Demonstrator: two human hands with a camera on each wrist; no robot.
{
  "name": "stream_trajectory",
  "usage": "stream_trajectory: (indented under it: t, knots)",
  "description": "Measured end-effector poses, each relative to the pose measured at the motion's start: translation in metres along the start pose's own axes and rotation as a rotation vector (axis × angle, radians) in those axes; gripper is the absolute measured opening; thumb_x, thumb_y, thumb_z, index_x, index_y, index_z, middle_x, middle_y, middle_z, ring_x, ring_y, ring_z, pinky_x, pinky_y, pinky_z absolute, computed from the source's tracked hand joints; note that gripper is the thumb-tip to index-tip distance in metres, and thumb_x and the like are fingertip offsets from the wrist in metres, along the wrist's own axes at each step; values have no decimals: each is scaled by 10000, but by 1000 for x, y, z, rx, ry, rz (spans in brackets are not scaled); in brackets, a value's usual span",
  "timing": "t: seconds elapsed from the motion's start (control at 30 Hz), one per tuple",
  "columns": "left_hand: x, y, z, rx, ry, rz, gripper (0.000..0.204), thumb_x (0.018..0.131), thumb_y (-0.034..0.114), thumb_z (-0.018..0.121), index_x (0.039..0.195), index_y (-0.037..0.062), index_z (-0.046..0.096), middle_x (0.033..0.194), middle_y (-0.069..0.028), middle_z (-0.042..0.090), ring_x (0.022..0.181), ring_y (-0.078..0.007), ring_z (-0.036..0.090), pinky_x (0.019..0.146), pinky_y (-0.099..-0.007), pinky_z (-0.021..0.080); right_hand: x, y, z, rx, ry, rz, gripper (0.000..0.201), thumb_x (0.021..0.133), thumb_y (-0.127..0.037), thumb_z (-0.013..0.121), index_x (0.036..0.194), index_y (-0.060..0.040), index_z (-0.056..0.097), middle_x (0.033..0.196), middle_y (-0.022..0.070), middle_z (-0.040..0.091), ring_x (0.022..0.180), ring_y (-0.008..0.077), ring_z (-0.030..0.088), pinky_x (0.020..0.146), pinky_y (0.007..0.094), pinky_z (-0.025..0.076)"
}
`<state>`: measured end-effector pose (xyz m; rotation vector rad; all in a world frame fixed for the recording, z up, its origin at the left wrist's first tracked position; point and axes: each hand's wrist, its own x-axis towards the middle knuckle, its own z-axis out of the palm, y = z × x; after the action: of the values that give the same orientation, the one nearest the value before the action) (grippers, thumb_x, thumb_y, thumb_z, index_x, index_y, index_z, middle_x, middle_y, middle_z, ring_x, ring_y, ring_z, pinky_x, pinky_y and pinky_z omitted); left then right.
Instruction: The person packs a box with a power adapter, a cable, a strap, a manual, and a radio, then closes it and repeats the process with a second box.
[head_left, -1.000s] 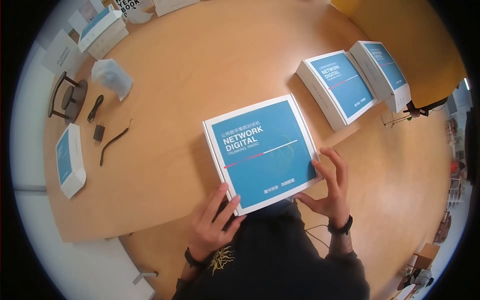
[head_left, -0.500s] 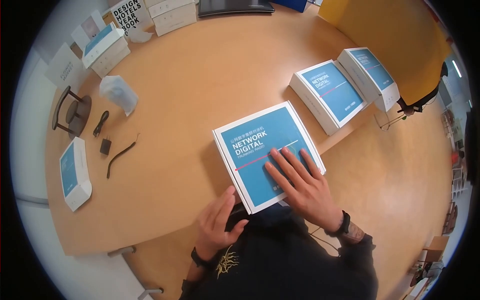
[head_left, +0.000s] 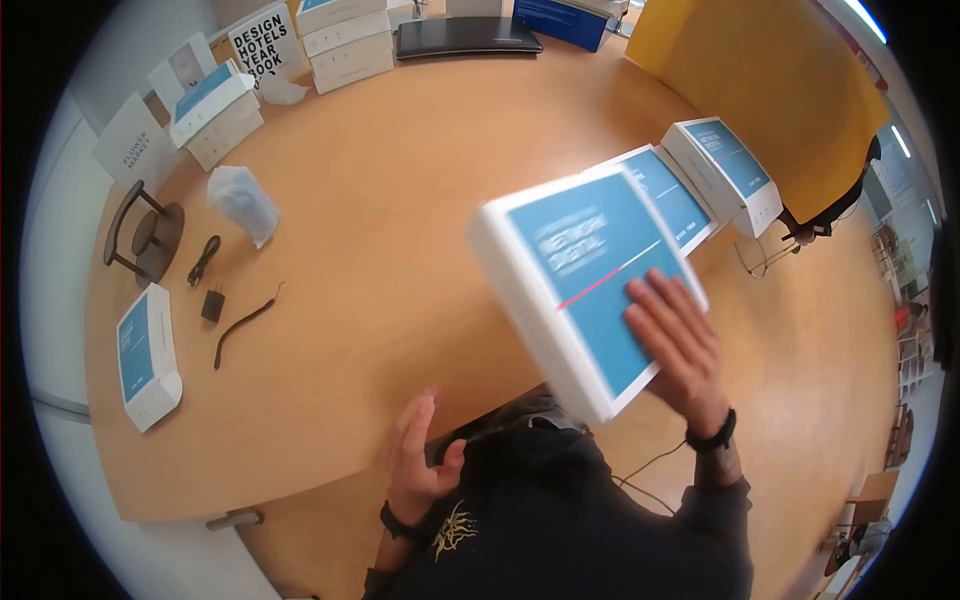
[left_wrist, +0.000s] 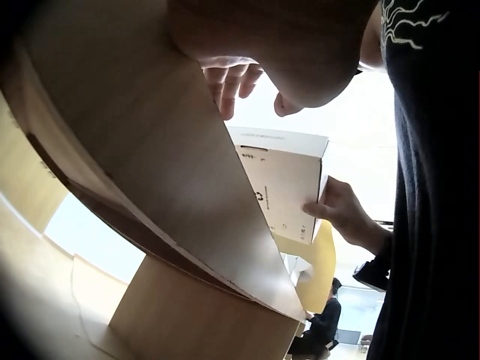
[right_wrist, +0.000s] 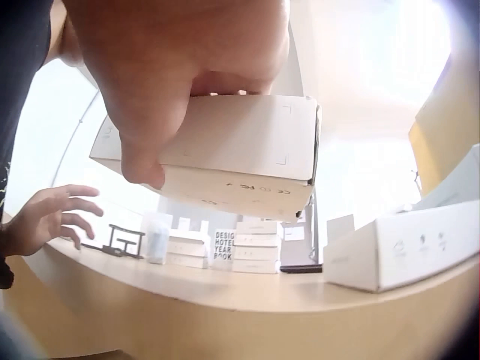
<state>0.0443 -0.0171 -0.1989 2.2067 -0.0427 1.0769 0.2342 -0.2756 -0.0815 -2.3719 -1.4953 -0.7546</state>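
A white box with a blue lid (head_left: pixel 590 285) is held tilted in the air by the right hand (head_left: pixel 685 350), over the table's near right edge. In the head view its fingers lie across the lid; in the right wrist view the thumb is under the box (right_wrist: pixel 240 142). The left hand (head_left: pixel 420 465) touches nothing, its fingers apart, beside the table's near edge. In the left wrist view the box's white underside (left_wrist: pixel 281 191) shows, with the right hand (left_wrist: pixel 345 214) at its far side.
Two similar boxes, one (head_left: pixel 725 165) at the far right, lie beyond the held box. At left are a smaller box (head_left: pixel 145 355), a black adapter (head_left: pixel 212 305), cables, a wrapped item (head_left: pixel 243 205) and a dark stand (head_left: pixel 150 235). Stacked boxes (head_left: pixel 345 50) and a laptop (head_left: pixel 468 38) stand at the back.
The box has risen and moved right in the right hand, which now grips it at its right side. The left hand has come away from the box's left corner.
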Motion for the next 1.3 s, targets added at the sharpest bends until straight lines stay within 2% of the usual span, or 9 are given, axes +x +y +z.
stream_trajectory:
  t: [0.1, 0.17, 0.27, 0.37, 0.43, 0.8, 1.1, 1.2, 1.3]
  knots:
    - [3, 1, 2, -7, 21, -1, 518, 995, 264, 673, 1383, -42, 519, 1277, -245, 669, 1106, -377, 703, 906, -421, 591, 7, 34, -15, -147, 35, 86, 712, 661, -165, 867, 1343, -101, 675, 1454, 87, 623, 1384, 329, 552, 1192, 491, 392]
    - [2, 1, 1, 19, -2, 1, 514, 988, 269, 682, 1376, -31, 528, 1265, -229, 677, 1092, -370, 705, 887, -419, 593, 7, 63, -23, -220, 18, 129, 753, 645, -121, 858, 1372, -134, 664, 1489, 76, 594, 1431, 333, 495, 1213, 485, 365]
    - [3, 1, 3, 47, 5, 8, 502, 983, 262, 686, 1370, -21, 539, 1260, -219, 682, 1068, -367, 707, 861, -415, 592, 2, 103, -22, -250, -9, 220, 775, 643, -16, 810, 1385, -186, 664, 1511, 19, 578, 1462, 309, 452, 1207, 453, 387]
    - [4, 0, 4, 84, -11, 43, 472, 1000, 234, 650, 1371, -34, 533, 1262, -262, 661, 1018, -364, 725, 835, -403, 614, -5, 129, -15, -168, -47, 285, 777, 653, 24, 785, 1392, -178, 658, 1518, 19, 571, 1456, 300, 461, 1199, 436, 401]
    - [5, 0, 5, 95, -5, 45, 468, 999, 236, 648, 1367, -33, 540, 1254, -254, 666, 1013, -362, 727, 833, -404, 615, -9, 140, -10, -180, -66, 270, 771, 669, 27, 781, 1402, -169, 647, 1522, 20, 567, 1451, 291, 467, 1189, 430, 413]
    - [11, 6, 5, 206, -20, 60, 437, 996, 267, 640, 1323, -17, 587, 1196, -199, 707, 963, -342, 727, 785, -400, 583, -14, 148, 14, -128, -35, 315, 744, 697, 23, 776, 1407, -145, 628, 1525, 59, 557, 1453, 309, 460, 1198, 438, 401]
    - [13, 7, 6, 253, -32, 60, 396, 965, 218, 659, 1276, -25, 623, 1176, -188, 715, 947, -343, 723, 758, -404, 576, -26, 150, 16, -83, -6, 294, 747, 687, 45, 759, 1403, -102, 609, 1537, 87, 537, 1474, 329, 430, 1262, 499, 296]
    - [15, 9, 7, 260, -32, 71, 384, 950, 193, 662, 1265, -24, 631, 1166, -184, 718, 941, -343, 723, 757, -401, 576, -22, 146, 12, -86, -25, 297, 755, 690, 62, 743, 1412, -111, 600, 1557, 86, 514, 1489, 335, 403, 1265, 508, 286]
    - [17, 9, 7, 269, -40, 73, 372, 933, 165, 667, 1253, -23, 638, 1152, -178, 722, 938, -340, 725, 757, -398, 576, -20, 144, 12, -143, -126, 303, 773, 699, 82, 719, 1430, -124, 580, 1595, 87, 463, 1512, 342, 358, 1270, 512, 271]
